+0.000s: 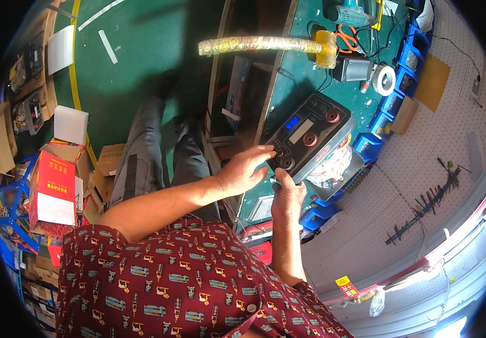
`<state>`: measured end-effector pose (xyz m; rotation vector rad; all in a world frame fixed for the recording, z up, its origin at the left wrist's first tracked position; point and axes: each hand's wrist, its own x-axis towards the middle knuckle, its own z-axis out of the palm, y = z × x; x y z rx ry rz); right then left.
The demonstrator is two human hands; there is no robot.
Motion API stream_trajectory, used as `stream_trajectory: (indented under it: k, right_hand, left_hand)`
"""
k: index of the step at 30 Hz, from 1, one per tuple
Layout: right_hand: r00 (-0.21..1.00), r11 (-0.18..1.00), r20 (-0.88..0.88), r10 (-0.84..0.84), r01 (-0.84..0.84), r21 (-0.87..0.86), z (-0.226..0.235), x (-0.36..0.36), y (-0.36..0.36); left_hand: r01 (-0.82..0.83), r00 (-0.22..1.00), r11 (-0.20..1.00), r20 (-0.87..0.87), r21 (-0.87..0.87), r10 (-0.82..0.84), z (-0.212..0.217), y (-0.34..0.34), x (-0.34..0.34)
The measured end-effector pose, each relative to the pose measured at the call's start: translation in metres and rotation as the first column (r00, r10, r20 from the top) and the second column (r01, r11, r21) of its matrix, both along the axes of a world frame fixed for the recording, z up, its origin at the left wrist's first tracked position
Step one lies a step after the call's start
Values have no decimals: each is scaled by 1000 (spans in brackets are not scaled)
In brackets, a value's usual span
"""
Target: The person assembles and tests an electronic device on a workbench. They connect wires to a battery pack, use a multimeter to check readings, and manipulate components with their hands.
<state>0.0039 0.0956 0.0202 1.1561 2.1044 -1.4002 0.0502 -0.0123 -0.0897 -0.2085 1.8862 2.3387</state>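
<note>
A black control box (318, 125) with a lit blue display, a pale rectangular panel and several round knobs sits tilted across the green workbench. My left hand (246, 172) reaches to its near left edge, fingers stretched out, fingertips at the small controls. At the box's near corner is my right hand (289, 194), with its fingers curled together. What those fingers hold, if anything, is hidden. A clear plastic bag (333, 167) of small parts lies against the box's right side.
A mallet (326, 49) with a tape-wrapped handle juts over the bench edge. Beyond it lie orange-handled scissors (346, 39), a teal power tool (349, 13) and a white tape roll (384, 80). Blue bins (370, 146) line the pegboard wall. Cartons, including a red box (57, 177), stand at left.
</note>
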Motion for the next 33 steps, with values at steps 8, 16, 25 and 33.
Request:
stream_trajectory:
  k: [8,16,25,33]
  right_hand:
    - [983,980,-24,183,-181,83,-4,0,14]
    - [983,981,-57,176,-179,-67,1,-7,15]
    - [985,974,-57,160,-167,-152,0,-9,19]
    - [993,985,-112,30,-49,-167,-1,-2,10]
  left_hand:
    - [81,997,994,-5,-80,-81,5,-2,0]
    - [152,988,977,-15,-151,-156,9,-2,0]
    - [217,972,958,-44,-189,-229,11,-8,-4]
    - [262,963,952,-21,-160,-268,12,-15,-11]
